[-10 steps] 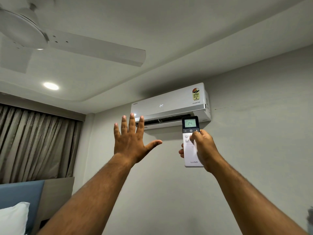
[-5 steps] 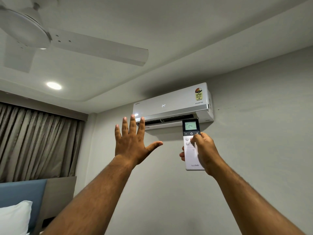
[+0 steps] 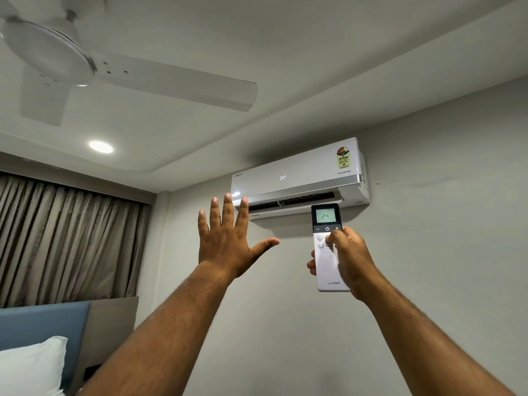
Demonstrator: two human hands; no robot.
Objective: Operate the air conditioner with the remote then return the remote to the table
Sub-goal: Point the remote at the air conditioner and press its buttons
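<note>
A white wall-mounted air conditioner (image 3: 297,175) hangs high on the grey wall, its front display reading 24 and its lower flap open. My right hand (image 3: 350,260) holds a white remote (image 3: 327,270) upright, pointed at the unit, with the thumb on the buttons below the dark screen that also reads 24. My left hand (image 3: 228,238) is raised beside it, palm toward the unit, fingers spread and holding nothing. The table is out of view.
A white ceiling fan (image 3: 85,64) hangs at the upper left near a round ceiling light (image 3: 100,146). Brown curtains (image 3: 63,241) cover the left wall. A blue headboard (image 3: 43,330) and white pillow (image 3: 31,367) sit at the lower left.
Both hands have stayed raised with almost no shift. My thumb has slid slightly lower on the remote's buttons. The displays read 24 throughout.
</note>
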